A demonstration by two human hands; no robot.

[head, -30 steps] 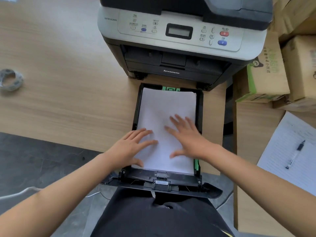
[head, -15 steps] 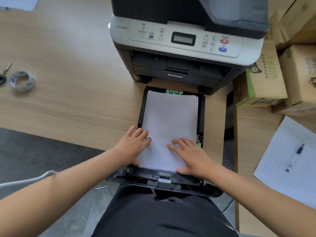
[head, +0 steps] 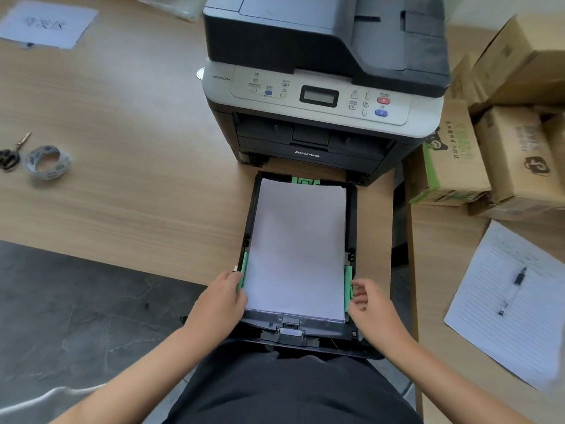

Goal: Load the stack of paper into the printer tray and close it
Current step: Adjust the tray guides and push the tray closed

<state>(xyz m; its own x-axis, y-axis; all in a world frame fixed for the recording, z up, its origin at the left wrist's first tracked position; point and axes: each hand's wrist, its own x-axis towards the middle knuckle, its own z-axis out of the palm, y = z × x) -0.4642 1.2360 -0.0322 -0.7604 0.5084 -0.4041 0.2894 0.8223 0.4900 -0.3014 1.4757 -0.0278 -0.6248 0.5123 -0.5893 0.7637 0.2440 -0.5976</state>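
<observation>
The grey and black printer (head: pixel 321 96) stands at the back of the wooden table. Its black paper tray (head: pixel 305 327) is pulled out toward me, with a white stack of paper (head: pixel 298 246) lying flat inside. My left hand (head: pixel 218 304) grips the tray's left side at the green side guide (head: pixel 243 270). My right hand (head: pixel 370 310) hovers by the right green guide (head: pixel 348 286) with loosely curled fingers that hold nothing. The tray's near end rests over my lap.
Cardboard boxes (head: pixel 489 154) are stacked right of the printer. A lined sheet (head: pixel 501 316) with a pen (head: pixel 516 280) lies at the right. A tape roll (head: pixel 47 162) and keys (head: pixel 9 154) sit far left, and a printed sheet (head: pixel 46 24) lies at the back left.
Both hands have left the top of the paper and slid outward and back to the tray's sides. The paper now lies uncovered in the tray.
</observation>
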